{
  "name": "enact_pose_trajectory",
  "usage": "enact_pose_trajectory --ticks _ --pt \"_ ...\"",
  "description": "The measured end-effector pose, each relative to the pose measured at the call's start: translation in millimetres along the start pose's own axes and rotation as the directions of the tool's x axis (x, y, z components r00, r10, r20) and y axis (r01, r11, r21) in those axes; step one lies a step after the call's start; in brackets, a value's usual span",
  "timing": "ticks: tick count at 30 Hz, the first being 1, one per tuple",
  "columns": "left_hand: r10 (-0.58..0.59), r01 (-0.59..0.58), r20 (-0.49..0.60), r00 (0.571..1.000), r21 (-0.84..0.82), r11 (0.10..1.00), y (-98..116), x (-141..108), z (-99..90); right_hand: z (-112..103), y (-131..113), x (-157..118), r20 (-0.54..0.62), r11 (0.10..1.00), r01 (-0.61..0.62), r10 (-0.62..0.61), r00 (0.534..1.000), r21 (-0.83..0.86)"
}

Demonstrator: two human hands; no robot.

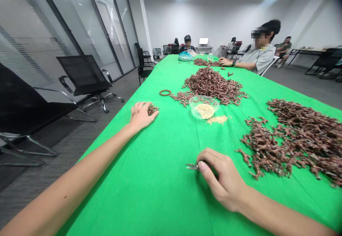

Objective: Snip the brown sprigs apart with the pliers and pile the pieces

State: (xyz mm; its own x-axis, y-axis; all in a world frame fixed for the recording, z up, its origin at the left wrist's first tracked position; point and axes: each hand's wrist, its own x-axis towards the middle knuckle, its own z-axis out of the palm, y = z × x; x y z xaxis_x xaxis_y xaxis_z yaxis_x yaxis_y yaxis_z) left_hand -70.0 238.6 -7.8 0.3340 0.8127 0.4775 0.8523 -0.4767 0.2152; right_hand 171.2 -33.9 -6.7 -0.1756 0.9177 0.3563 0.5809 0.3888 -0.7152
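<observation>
My left hand [140,116] rests on the green cloth [160,179], its fingertips curled over a small clump of brown beaded strands [153,109]. My right hand [224,179] grips small metal snips [192,167], with most of the tool hidden by my fingers. A large heap of the brown strands [213,86] lies ahead, and a broader heap [291,140] spreads to the right of my right hand. Between my hands stands a clear bowl [204,107] of pale beads, with some spilled pale beads [217,120] beside it. A brown bead ring [165,92] lies near my left hand.
A seated co-worker's forearm [236,62] rests on the table's right side, beside a smaller brown heap [205,62]. A blue plastic bag [185,56] sits at the far end. Black mesh chairs [82,74] stand beyond the table's left edge, before a glass wall [88,26].
</observation>
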Motion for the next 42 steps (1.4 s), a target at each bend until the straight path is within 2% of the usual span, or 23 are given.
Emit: enact_pose_trajectory --ticks 3,6,8,12,14,16,19,23,27,30,33,36,39,42 --pt "0.047 -0.051 -0.051 0.998 -0.079 0.996 29.1 -4.6 -9.6 0.2 -1.9 0.0 -0.009 1.000 0.004 -0.004 1.000 -0.008" --pt "0.188 -0.186 -0.012 0.982 -0.212 0.959 75.1 -17.1 -17.3 1.4 -6.4 -1.0 -0.001 1.000 0.021 -0.021 1.000 -0.016" --pt "0.343 -0.312 0.047 0.938 -0.319 0.895 112.0 -30.1 -18.9 3.1 -9.9 -2.7 0.010 0.999 0.052 -0.052 0.999 -0.016" --pt "0.604 -0.487 0.097 0.791 -0.497 0.718 186.4 -55.6 -10.1 8.1 -13.6 -7.2 0.010 0.983 0.181 -0.181 0.983 0.009" --pt "0.661 -0.510 0.102 0.743 -0.554 0.658 217.4 -62.5 -0.5 10.3 -13.5 -8.7 -0.018 0.959 0.281 -0.281 0.960 0.027" --pt "0.692 -0.509 0.104 0.714 -0.600 0.616 241.0 -64.7 10.0 11.6 -12.9 -9.0 -0.080 0.917 0.398 -0.395 0.915 0.024" --pt "0.708 -0.473 0.126 0.695 -0.662 0.581 260.0 -63.5 23.3 11.8 -12.1 -7.8 -0.151 0.859 0.511 -0.508 0.848 -0.024" --pt "0.689 -0.366 0.164 0.706 -0.749 0.553 260.1 -61.4 30.8 8.1 -10.4 -5.0 -0.123 0.852 0.518 -0.524 0.843 -0.079" --pt "0.625 -0.183 0.224 0.747 -0.835 0.518 245.2 -64.7 22.7 0.3 -5.7 -3.4 -0.120 0.863 0.496 -0.505 0.855 -0.098" --pt "0.548 -0.014 0.298 0.782 -0.870 0.493 226.2 -74.6 4.2 -6.2 -3.8 -2.9 -0.140 0.860 0.498 -0.509 0.849 -0.107" --pt "0.471 0.114 0.363 0.804 -0.872 0.477 200.6 -89.5 -23.0 -11.1 -5.8 -2.9 -0.144 0.872 0.479 -0.490 0.860 -0.102" --pt "0.384 0.211 0.440 0.812 -0.834 0.510 172.3 -104.2 -52.2 -11.9 -8.8 -3.8 -0.142 0.893 0.446 -0.450 0.882 -0.059" --pt "0.306 0.228 0.493 0.814 -0.756 0.613 146.6 -115.9 -74.3 -8.5 -9.1 -6.0 -0.109 0.913 0.409 -0.407 0.907 -0.010" --pt "0.295 0.189 0.510 0.808 -0.698 0.691 127.2 -125.2 -83.7 -3.7 -5.9 -8.5 -0.057 0.937 0.350 -0.350 0.935 -0.016"
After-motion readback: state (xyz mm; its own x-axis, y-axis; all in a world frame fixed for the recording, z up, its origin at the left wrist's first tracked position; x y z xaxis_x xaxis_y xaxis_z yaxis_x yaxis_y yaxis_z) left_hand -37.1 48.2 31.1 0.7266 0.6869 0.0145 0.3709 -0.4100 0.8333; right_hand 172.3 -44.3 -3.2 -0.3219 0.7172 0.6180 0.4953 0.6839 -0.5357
